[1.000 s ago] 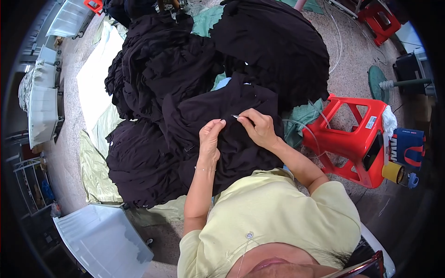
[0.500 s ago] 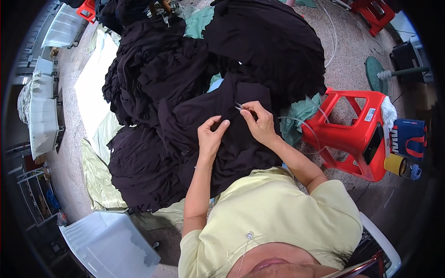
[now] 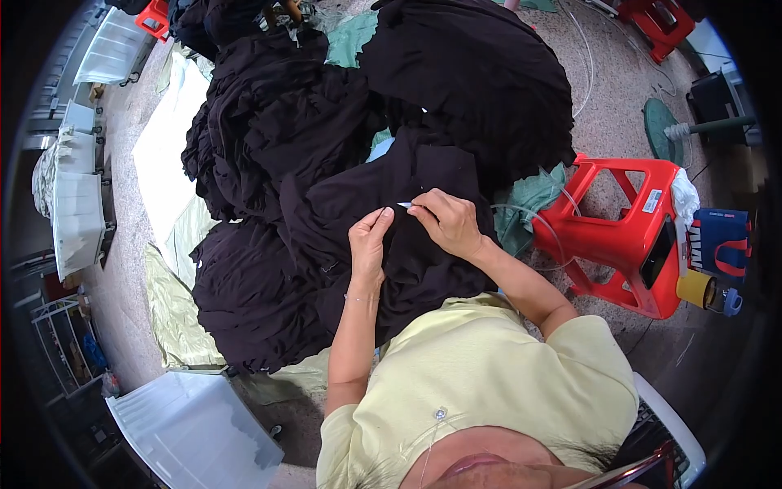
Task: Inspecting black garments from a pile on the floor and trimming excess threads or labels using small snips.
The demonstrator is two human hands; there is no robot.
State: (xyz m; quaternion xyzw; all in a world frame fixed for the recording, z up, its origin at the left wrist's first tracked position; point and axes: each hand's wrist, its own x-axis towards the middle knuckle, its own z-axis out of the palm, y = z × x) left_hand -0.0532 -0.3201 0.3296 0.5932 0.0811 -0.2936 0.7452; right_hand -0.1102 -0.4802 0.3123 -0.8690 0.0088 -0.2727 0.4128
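Note:
A large piece of black cloth (image 3: 342, 191) lies draped over my lap and runs into the dark heap ahead. With thumb and forefinger pressed together, my left hand (image 3: 371, 240) pinches a bit of this cloth; the exact spot between the fingertips is hard to see. My right hand (image 3: 448, 222) is closed round small metal thread snips (image 3: 404, 204), mostly covered by the fingers. Their pale tip points left, close to my left fingertips.
Bulky piles of black cloth (image 3: 481, 81) surround my lap. To the right stands a red plastic stool (image 3: 611, 236) with a phone (image 3: 654, 262) on it, beside a yellow cup (image 3: 692, 289) and a blue bag (image 3: 721, 244). A translucent bin (image 3: 195, 424) is at lower left.
My right hand has lowered slightly, bringing the snips left and down toward my left hand. My left thumb and forefinger, apart before, have come together.

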